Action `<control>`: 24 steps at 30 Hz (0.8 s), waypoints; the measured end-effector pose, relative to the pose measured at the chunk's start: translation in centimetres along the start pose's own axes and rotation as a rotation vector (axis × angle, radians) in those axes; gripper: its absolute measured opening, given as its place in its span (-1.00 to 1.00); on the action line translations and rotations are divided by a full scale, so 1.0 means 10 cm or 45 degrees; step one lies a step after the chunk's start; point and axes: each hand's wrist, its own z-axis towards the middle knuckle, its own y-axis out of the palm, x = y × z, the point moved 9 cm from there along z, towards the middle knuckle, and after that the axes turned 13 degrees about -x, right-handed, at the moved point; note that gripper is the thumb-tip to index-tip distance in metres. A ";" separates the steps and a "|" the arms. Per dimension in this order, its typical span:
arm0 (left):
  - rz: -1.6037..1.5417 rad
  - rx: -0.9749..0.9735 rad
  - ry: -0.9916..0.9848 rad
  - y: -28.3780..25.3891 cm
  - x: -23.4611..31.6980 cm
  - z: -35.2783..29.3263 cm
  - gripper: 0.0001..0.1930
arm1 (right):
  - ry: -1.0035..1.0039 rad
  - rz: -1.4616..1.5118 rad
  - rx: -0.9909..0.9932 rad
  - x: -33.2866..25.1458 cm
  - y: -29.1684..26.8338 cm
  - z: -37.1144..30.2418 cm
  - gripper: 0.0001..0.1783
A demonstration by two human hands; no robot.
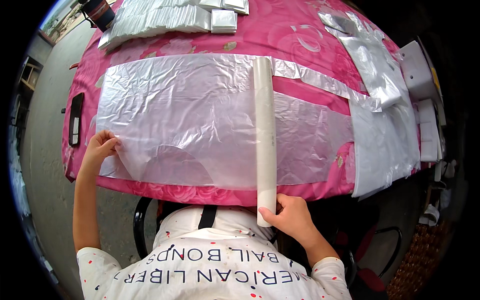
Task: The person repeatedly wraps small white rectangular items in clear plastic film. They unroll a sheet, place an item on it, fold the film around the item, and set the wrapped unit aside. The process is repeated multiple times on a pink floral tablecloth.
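A thin clear plastic sheet (pixel 185 105) lies spread and wrinkled over the pink cloth-covered table (pixel 280 25). My left hand (pixel 103 143) pinches its near left part between thumb and fingers, lifting a fold there. Across the sheet, pointing away from me, rests a long whitish tube (pixel 265 135). Its near end sticks out past the table's edge, and my right hand (pixel 290 215) is closed around that end. More clear plastic film (pixel 305 140) stretches out to the right of the tube, narrowing toward a white stack.
Folded plastic packets (pixel 160 22) stand in rows at the far left beside a dark mug (pixel 98 12). A phone (pixel 75 119) lies by the left edge. White plastic sheets (pixel 382 145) are stacked on the right, with white boxes (pixel 417 65) beyond. A chair (pixel 141 225) stands below.
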 end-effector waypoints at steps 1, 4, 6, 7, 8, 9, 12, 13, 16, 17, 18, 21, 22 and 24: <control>0.098 0.081 -0.032 -0.08 0.02 -0.03 -0.91 | 0.001 0.012 -0.001 0.00 0.01 0.00 -0.53; 1.047 0.582 0.472 0.31 0.91 -0.30 -0.85 | 0.016 0.025 0.004 0.01 0.03 0.01 -0.54; 1.139 0.494 0.781 0.91 1.32 -0.34 -0.77 | 0.030 0.006 0.006 0.02 0.02 0.01 -0.54; 1.078 0.428 0.901 1.28 1.49 -0.35 -0.76 | 0.036 0.026 0.010 0.04 0.02 0.01 -0.54; 1.015 0.285 0.978 1.63 1.56 -0.32 -0.72 | 0.025 0.041 0.005 0.03 0.02 0.02 -0.54; 0.966 0.120 1.050 2.01 1.59 -0.27 -0.64 | 0.018 0.052 0.007 0.02 0.02 0.02 -0.54; 0.848 -0.207 1.175 2.85 1.56 -0.02 -0.50 | 0.028 0.062 -0.020 0.03 0.04 0.01 -0.54; 0.900 -0.161 1.139 2.98 1.50 0.11 -0.48 | 0.031 0.069 -0.022 0.03 0.05 0.01 -0.54; 1.111 -0.059 1.023 3.19 1.37 0.36 -0.44 | 0.038 0.084 -0.084 0.01 0.05 0.01 -0.50; 1.215 -0.044 0.980 3.21 1.30 0.40 -0.42 | 0.039 0.077 -0.142 -0.01 0.04 0.03 -0.48; 1.317 -0.035 0.942 3.24 1.26 0.42 -0.41 | 0.046 0.074 -0.194 -0.02 0.02 0.04 -0.46; 1.444 -0.009 0.890 3.25 1.21 0.45 -0.40 | -0.006 -0.143 -0.244 -0.11 -0.19 0.24 -0.33; 1.483 0.007 0.895 3.25 1.22 0.44 -0.40 | -0.030 -0.134 -0.191 -0.23 -0.33 0.31 -0.32; 1.436 0.006 0.908 3.24 1.23 0.42 -0.41 | -0.133 -0.060 -0.072 -0.39 -0.62 0.62 -0.32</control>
